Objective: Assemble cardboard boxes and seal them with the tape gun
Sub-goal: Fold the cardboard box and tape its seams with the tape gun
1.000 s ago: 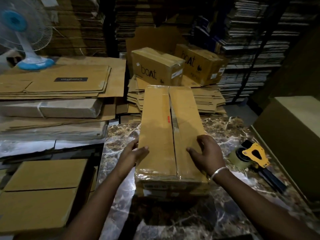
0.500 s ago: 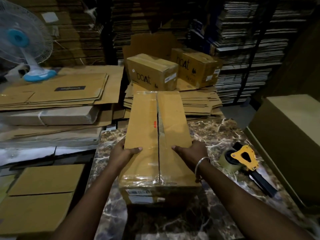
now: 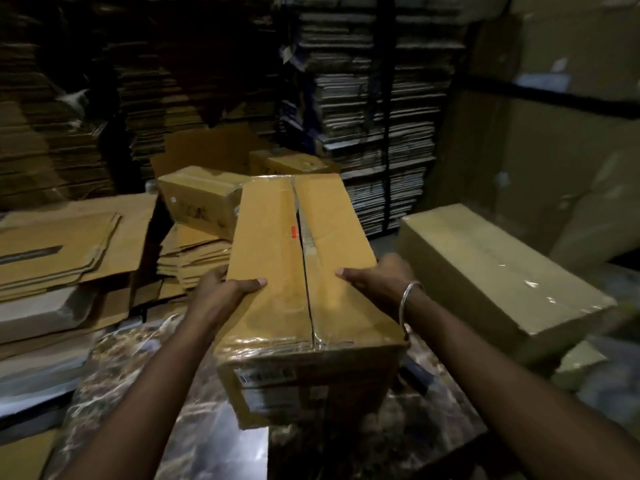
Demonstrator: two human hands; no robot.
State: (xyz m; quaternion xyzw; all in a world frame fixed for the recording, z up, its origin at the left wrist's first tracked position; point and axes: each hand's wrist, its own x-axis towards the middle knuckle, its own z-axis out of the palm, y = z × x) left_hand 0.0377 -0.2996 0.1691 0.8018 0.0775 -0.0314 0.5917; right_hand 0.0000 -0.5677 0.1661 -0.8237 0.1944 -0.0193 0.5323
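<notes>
both hands [image 3: 375, 284] gripping taped cardboard box [image 3: 277, 258], above marble table [image 3: 138, 393]

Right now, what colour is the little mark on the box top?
Red-orange, beside the box's centre seam, head view.

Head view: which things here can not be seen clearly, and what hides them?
- Tape gun: not visible in the head view; the box may cover it, I cannot tell.
- Label on the box end: text blurred, unreadable.
- Fingers of the left hand and right hand: hidden behind the box sides; only thumbs show.
- Print on the far box: motion blur.
</notes>
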